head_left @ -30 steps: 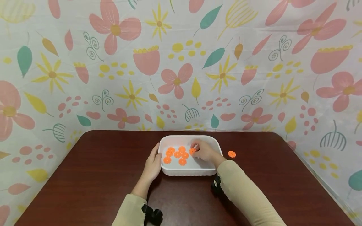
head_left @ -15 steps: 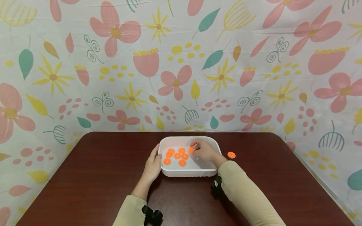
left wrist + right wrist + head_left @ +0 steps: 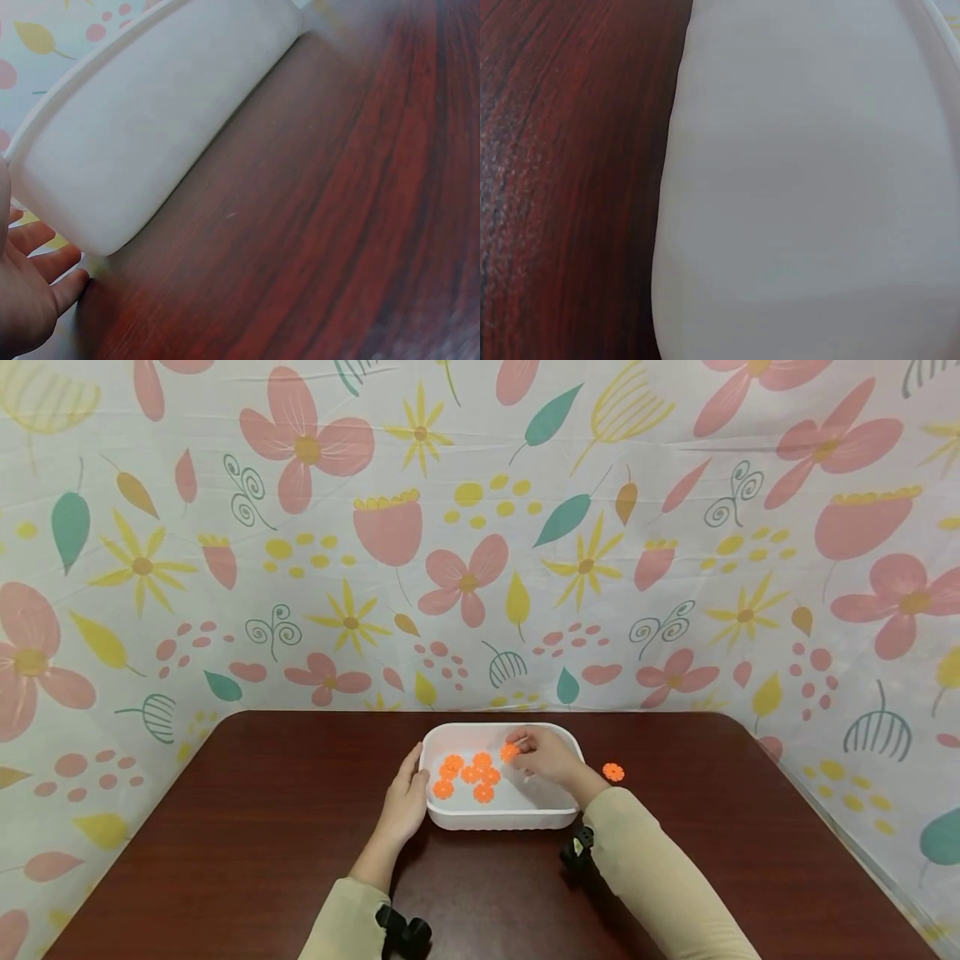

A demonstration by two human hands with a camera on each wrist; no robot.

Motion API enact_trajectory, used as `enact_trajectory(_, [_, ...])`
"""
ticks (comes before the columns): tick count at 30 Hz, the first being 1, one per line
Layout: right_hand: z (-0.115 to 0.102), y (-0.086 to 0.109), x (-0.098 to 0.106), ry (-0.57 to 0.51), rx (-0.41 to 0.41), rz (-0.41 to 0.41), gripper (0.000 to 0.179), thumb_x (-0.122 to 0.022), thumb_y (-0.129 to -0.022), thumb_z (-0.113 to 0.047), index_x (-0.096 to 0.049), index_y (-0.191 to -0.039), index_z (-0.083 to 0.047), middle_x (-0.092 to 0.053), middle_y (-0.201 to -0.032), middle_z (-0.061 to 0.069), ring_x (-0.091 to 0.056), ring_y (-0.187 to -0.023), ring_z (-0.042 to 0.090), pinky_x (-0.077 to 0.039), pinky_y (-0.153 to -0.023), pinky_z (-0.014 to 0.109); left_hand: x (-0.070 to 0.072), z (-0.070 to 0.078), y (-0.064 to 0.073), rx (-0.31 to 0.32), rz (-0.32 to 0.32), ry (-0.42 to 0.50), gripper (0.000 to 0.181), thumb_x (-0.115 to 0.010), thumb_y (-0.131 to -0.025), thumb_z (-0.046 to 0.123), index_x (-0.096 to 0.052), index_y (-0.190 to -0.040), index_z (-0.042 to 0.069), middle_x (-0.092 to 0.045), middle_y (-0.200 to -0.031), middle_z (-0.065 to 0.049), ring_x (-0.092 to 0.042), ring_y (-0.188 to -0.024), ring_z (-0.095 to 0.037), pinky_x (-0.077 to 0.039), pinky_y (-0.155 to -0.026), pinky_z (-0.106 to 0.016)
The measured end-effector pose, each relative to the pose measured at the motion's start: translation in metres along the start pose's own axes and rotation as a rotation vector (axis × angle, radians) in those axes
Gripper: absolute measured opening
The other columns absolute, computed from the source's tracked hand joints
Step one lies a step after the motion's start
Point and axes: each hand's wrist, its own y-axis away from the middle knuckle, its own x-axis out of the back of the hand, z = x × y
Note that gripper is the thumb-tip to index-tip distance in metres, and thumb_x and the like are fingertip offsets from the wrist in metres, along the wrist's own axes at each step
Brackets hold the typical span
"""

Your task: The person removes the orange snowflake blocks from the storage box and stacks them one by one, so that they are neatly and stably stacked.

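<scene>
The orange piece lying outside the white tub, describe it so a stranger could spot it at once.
On the dark brown table, find the white tub. Just beyond its right end in the head view lies a small orange scalloped disc, the only such disc outside the tub.

A dark red-brown table (image 3: 262,827) with streaked wood grain and rounded far corners carries a white tub (image 3: 502,820). The tabletop stretches out to both sides of the tub and in front of it, where it shines faintly. One orange flower (image 3: 613,772) lies on the wood just right of the tub.
</scene>
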Motion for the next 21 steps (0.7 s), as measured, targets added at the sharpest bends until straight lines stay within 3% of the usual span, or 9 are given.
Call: enact_trajectory(21, [-0.004,0.011,0.019,-0.091,0.029,0.035,0.03,-0.067,-0.087,-0.01,-0.06,-0.116,-0.006,-0.065,-0.096,0.011,-0.065,-0.085,0.022,-0.056,-0.075,0.033,-0.001,0.0,0.0,-0.01,0.001,0.006,0.05,-0.035,-0.1,0.023,-0.028,-0.15,0.018,-0.033,-0.152,-0.013,-0.033,-0.138,-0.033,-0.028,-0.11,-0.054])
